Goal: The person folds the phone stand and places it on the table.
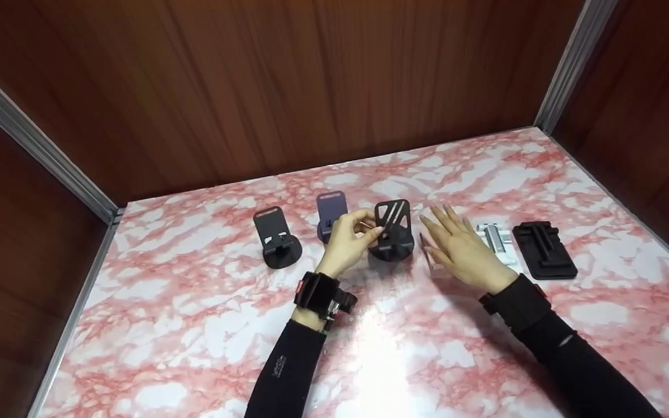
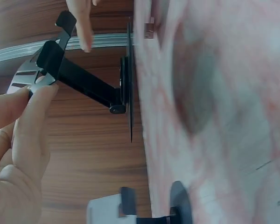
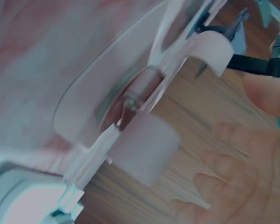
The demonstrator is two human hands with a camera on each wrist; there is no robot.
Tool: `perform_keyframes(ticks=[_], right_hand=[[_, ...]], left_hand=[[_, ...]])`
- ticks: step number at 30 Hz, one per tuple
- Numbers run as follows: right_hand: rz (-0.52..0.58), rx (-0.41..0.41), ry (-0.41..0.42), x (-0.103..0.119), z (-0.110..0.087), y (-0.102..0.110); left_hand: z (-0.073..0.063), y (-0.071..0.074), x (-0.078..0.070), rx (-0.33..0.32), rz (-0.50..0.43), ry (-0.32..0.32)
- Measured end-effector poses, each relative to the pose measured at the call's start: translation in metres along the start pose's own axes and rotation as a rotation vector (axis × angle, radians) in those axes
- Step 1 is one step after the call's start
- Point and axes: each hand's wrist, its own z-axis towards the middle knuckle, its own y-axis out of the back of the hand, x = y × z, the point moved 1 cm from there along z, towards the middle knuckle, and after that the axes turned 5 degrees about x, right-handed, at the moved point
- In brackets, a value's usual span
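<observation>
Black stand (image 1: 395, 237), pinched by the left hand (image 1: 348, 242); the right hand (image 1: 463, 248) spreads empty, its wrist view alone clearly showing a pink stand (image 3: 144, 88).

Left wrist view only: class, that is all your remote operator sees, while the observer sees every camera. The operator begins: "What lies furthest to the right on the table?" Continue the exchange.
Observer: A black folded stand, lying flat on the table.
Operator: How many stands stand up to the left of the black slotted stand that the left hand pinches?
Observer: Two: a purple stand, partly hidden by that hand, and a dark grey stand.
Operator: I see only part of the right hand. Does it hold anything?
Observer: No, its fingers are straight and spread, with nothing in their grip.
</observation>
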Motion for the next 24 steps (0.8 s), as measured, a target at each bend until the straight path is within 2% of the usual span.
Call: perform_keyframes(ticks=[5, 9, 11, 14, 18, 24], right_hand=[[0.157, -0.076, 0.044, 0.007, 0.002, 0.002], [0.272, -0.116, 0.026, 0.013, 0.002, 0.004], [0.365, -0.11, 0.009, 0.015, 0.002, 0.005], [0.519, -0.062, -0.019, 0.017, 0.002, 0.005], [0.772, 0.065, -0.066, 0.018, 0.002, 0.001], [1.155, 0.23, -0.078, 0.018, 0.003, -0.008]], left_hand=[[-0.011, 0.003, -0.009, 0.026, 0.002, -0.054], [-0.019, 0.004, -0.017, 0.049, 0.032, -0.097], [-0.023, 0.005, -0.021, 0.059, 0.041, -0.124], [-0.029, 0.006, -0.029, 0.077, 0.032, -0.149], [-0.038, 0.006, -0.037, 0.093, 0.024, -0.162], [-0.05, 0.007, -0.046, 0.104, 0.013, -0.174]])
